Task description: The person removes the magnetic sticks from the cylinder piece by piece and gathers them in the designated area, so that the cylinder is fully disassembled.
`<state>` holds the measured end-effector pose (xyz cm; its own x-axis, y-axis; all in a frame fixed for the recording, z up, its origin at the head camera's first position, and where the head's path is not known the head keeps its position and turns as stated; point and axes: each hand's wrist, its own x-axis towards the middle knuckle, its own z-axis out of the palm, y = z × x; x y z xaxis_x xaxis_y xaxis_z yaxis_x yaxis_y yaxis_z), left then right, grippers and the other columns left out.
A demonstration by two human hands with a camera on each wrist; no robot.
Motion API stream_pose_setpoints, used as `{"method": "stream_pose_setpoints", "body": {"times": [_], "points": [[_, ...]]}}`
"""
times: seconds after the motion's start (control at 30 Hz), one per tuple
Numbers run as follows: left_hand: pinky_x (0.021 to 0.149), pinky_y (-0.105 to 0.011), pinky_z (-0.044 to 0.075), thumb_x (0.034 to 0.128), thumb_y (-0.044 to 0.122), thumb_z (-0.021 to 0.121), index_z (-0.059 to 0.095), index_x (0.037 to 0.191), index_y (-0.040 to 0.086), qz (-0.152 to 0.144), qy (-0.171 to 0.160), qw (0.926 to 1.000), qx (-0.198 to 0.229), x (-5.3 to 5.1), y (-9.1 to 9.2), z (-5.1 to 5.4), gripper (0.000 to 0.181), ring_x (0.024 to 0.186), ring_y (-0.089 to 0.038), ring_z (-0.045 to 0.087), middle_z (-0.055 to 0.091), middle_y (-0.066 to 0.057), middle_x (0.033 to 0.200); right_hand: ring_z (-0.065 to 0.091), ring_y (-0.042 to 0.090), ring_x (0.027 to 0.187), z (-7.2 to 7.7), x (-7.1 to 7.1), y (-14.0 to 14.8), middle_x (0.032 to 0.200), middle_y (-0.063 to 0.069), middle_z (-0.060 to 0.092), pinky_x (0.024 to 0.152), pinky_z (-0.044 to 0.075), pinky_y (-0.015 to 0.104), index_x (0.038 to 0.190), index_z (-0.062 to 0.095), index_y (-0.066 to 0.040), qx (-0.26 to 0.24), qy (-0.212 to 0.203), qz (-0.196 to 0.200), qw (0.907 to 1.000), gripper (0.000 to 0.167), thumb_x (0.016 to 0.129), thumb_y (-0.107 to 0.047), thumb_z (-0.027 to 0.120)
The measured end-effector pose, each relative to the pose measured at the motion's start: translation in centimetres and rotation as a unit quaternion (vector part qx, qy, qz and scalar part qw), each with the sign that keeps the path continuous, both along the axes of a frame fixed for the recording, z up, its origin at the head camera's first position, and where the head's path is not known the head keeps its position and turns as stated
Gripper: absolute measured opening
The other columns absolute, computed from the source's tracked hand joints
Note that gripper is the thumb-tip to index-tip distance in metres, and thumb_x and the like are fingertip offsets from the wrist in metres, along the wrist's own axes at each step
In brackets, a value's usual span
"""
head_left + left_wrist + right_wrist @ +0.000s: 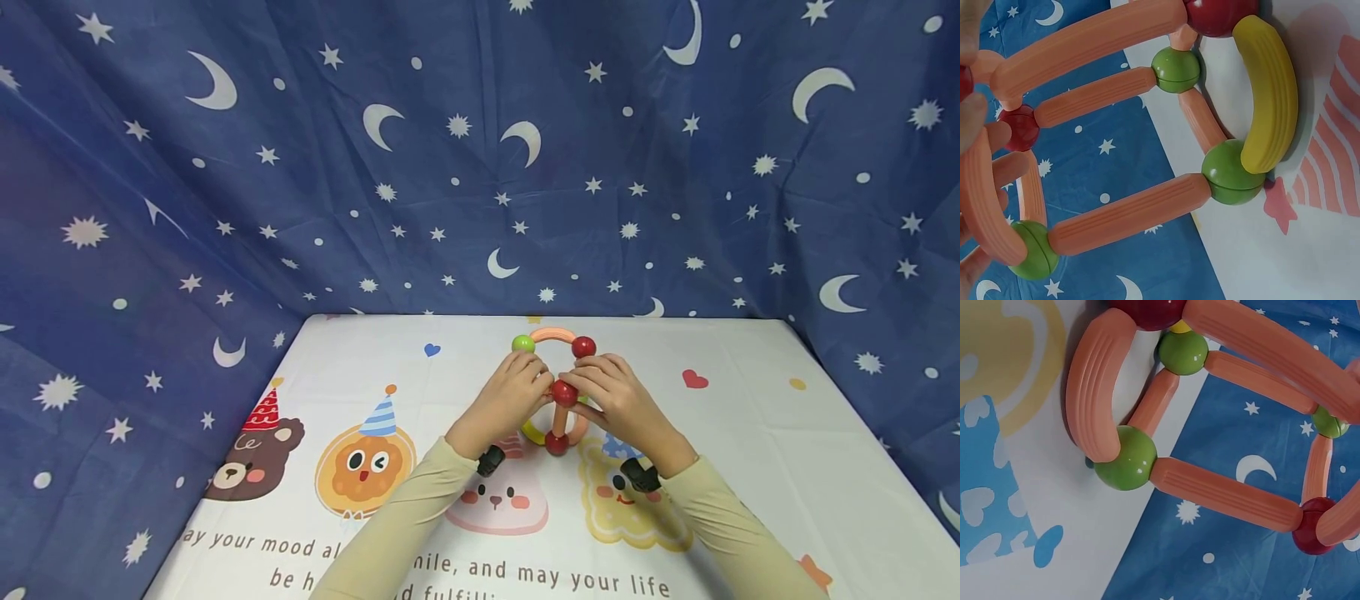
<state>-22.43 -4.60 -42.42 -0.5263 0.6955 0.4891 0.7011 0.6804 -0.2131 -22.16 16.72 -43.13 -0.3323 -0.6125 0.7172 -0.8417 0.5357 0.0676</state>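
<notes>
A ball-and-rod building toy stands on the table, with straight uprights between a lower and an upper ring of curved rods. Most rods are orange; one yellow curved rod lies at the base. Red and green balls join them, among them a green ball at the bottom. My left hand holds the upper ring from the left, its fingers around a curved rod near the front red ball. From the right, my right hand grips the same ring beside that ball; its wrist view shows little of the fingers.
A white tablecloth printed with cartoon figures, hearts and lettering covers the table. Blue curtains with moons and stars rise at the back and both sides. Small black wrist devices sit on both wrists.
</notes>
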Motion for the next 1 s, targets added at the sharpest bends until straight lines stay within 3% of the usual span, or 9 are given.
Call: {"method": "stream_pose_setpoints", "body": {"times": [0.1,0.33,0.7,1.0], "points": [[0.101,-0.029,0.037,0.0881,0.033,0.063,0.061,0.099,0.014,0.002,0.002,1.0,-0.002,0.01,0.0,0.08,0.021,0.105,-0.015,0.053,0.063,0.002,0.101,0.058,0.025,0.098,-0.01,-0.08,-0.06,0.099,0.007,0.068,0.091,0.042,0.044,0.109,0.066,-0.006,0.005,-0.01,0.003,0.9999,0.05,0.063,-0.016,0.084],[0.101,-0.03,0.038,0.087,0.033,0.064,0.062,0.101,0.015,0.002,0.008,1.0,-0.002,-0.04,-0.14,0.36,0.023,0.106,-0.016,0.053,0.063,0.002,0.102,0.056,0.025,0.1,0.18,-0.2,-0.31,0.098,0.007,0.067,0.092,0.039,0.048,0.11,0.062,-0.005,0.02,-0.038,0.009,0.9991,0.051,0.066,-0.018,0.082],[0.102,-0.031,0.037,0.087,0.033,0.064,0.063,0.1,0.015,-0.001,0.0,1.0,0.002,0.03,-0.2,0.41,0.022,0.105,-0.016,0.053,0.062,0.002,0.101,0.055,0.028,0.104,0.38,-0.46,-0.29,0.1,0.008,0.065,0.092,0.037,0.051,0.106,0.062,-0.005,0.028,-0.053,0.008,0.9982,0.053,0.06,-0.019,0.084],[0.104,-0.031,0.036,0.0883,0.031,0.063,0.063,0.097,0.014,-0.002,-0.002,1.0,-0.004,0.07,-0.19,0.61,0.019,0.106,-0.015,0.054,0.063,0.002,0.1,0.048,0.033,0.113,0.74,-0.67,0.2,0.101,0.005,0.063,0.092,0.032,0.053,0.091,0.067,-0.008,0.046,-0.076,-0.022,0.9958,0.037,0.063,-0.024,0.084]]}}
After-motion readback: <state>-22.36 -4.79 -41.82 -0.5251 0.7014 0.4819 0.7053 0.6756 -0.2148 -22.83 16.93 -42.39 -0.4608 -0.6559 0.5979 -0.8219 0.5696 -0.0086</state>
